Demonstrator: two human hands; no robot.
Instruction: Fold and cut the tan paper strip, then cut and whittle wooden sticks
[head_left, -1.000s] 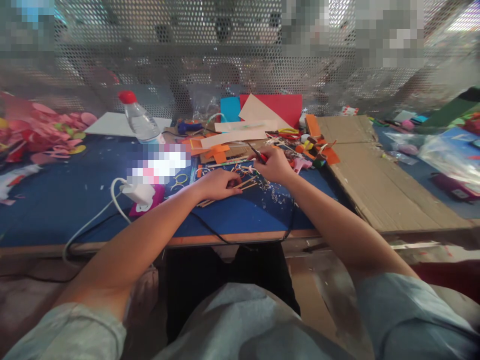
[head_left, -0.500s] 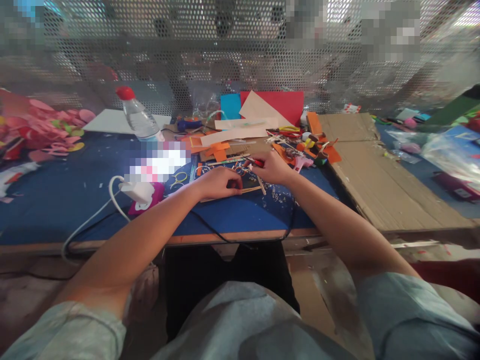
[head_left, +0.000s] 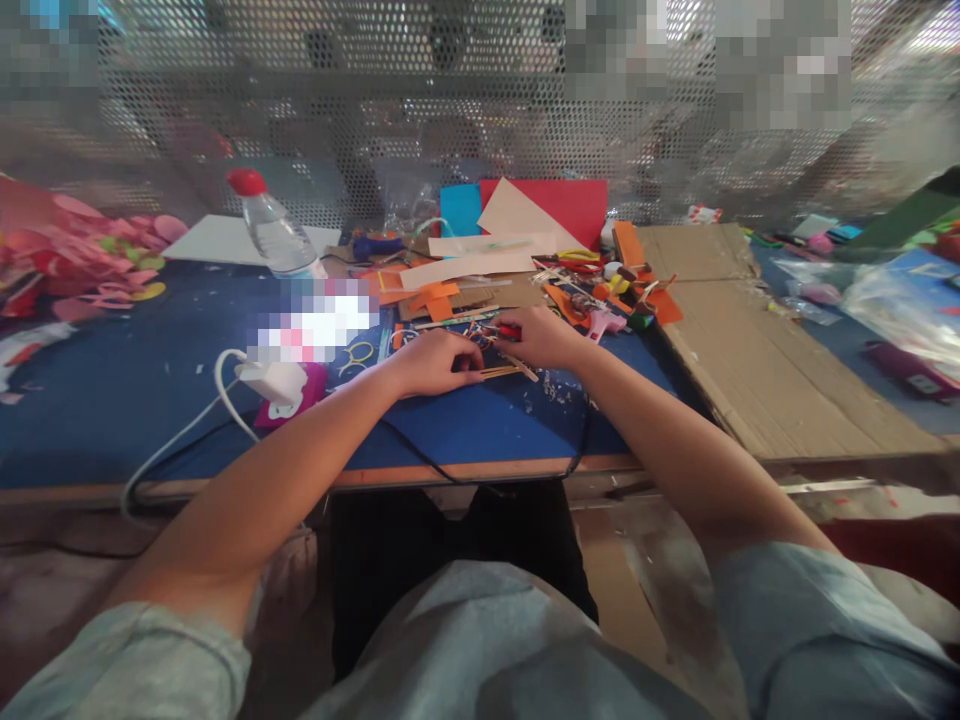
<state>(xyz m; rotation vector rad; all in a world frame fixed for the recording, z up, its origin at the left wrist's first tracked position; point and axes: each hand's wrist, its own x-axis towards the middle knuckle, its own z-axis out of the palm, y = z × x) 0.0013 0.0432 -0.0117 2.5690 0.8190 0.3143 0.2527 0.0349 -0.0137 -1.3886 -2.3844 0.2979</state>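
My left hand [head_left: 441,362] is curled over the blue mat, thumb and fingertips pinched at the end of some thin wooden sticks [head_left: 501,372]. Close by on the right, my right hand [head_left: 541,338] is closed around a small tool with a red handle [head_left: 510,330]; its working end is lost among the clutter. Beneath that hand, one light wooden stick [head_left: 523,368] slants down to the right. Pale shavings [head_left: 555,388] are scattered beside it. Yellow rings [head_left: 361,352] lie left of my left hand.
A water bottle [head_left: 277,235] with a red cap leans at the back left. Behind my hands are orange scraps [head_left: 435,300] and coloured sheets [head_left: 544,205]. A charger [head_left: 277,382] sits in a purple power block. Cardboard [head_left: 780,360] covers the right side; a black cable [head_left: 420,455] crosses the front.
My right hand has lowered slightly toward the sticks, with its red-handled tool. The slanting stick beneath it has shifted a little. My left hand stays almost in place.
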